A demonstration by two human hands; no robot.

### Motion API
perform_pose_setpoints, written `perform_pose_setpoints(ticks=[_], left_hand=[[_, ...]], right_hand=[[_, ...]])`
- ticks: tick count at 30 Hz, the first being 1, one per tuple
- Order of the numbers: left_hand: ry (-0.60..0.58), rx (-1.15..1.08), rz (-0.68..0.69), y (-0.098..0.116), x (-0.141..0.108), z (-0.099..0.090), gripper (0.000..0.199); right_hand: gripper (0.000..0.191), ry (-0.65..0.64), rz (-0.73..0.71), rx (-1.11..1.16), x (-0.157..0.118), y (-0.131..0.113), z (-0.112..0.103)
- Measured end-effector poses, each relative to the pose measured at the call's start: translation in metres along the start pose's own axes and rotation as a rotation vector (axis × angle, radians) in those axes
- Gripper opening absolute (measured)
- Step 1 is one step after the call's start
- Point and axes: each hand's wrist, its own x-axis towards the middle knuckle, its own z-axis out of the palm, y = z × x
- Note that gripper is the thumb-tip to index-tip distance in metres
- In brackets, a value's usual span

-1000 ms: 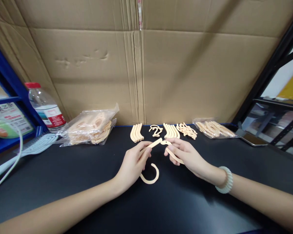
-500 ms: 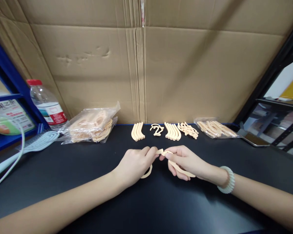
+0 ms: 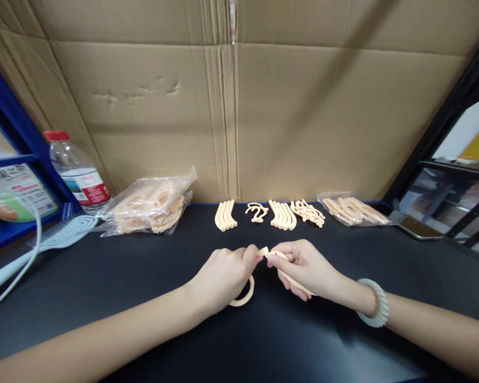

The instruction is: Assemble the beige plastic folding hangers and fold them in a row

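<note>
My left hand point(image 3: 221, 276) is closed around a beige plastic ring piece point(image 3: 251, 291). Its rounded loop shows below my fingers, and a short flat end pokes out past my thumb. A curved beige plastic arm point(image 3: 293, 281) lies in my right hand point(image 3: 313, 268), pinched near its tip by thumb and fingers. The two pieces meet between my hands, above the dark tabletop; whether they are joined I cannot tell. My fingers hide much of both pieces.
Along the back lie two rows of curved beige arms point(image 3: 225, 215) point(image 3: 282, 215), a few hook-shaped pieces point(image 3: 257, 213) and a pile of small parts point(image 3: 308, 213). Plastic bags of parts point(image 3: 147, 205) point(image 3: 353, 209), a bottle point(image 3: 82, 178), a hairbrush point(image 3: 67, 232) and a phone point(image 3: 419, 227) stand around them.
Both hands have shifted slightly, the left one a little down and right. More of the ring shows below my left hand, and the curved arm is turned further into my right palm.
</note>
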Motion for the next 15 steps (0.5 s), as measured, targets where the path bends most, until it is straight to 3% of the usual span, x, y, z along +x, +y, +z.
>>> perform_pose_setpoints(ticks=[3,5,9,13,15], left_hand=[[-0.072,0.067,-0.011,0.001,0.002,0.000,0.024],[-0.079,0.023,-0.053,0.000,0.003,0.001,0.026],[-0.033,-0.249,-0.216,-0.001,0.005,0.001,0.033],[0.039,-0.548,-0.340,-0.001,0.007,0.000,0.033],[0.044,-0.782,-0.461,-0.003,0.009,0.000,0.033]], right_hand=[[0.026,0.011,-0.013,-0.045,0.000,0.003,0.000],[0.028,0.017,-0.106,-0.121,-0.001,0.006,0.001],[0.034,0.062,-0.361,-0.291,-0.003,0.010,0.002],[0.031,0.112,-0.266,-0.136,0.000,0.005,-0.007],[0.031,0.178,-0.296,-0.106,0.004,0.003,-0.017]])
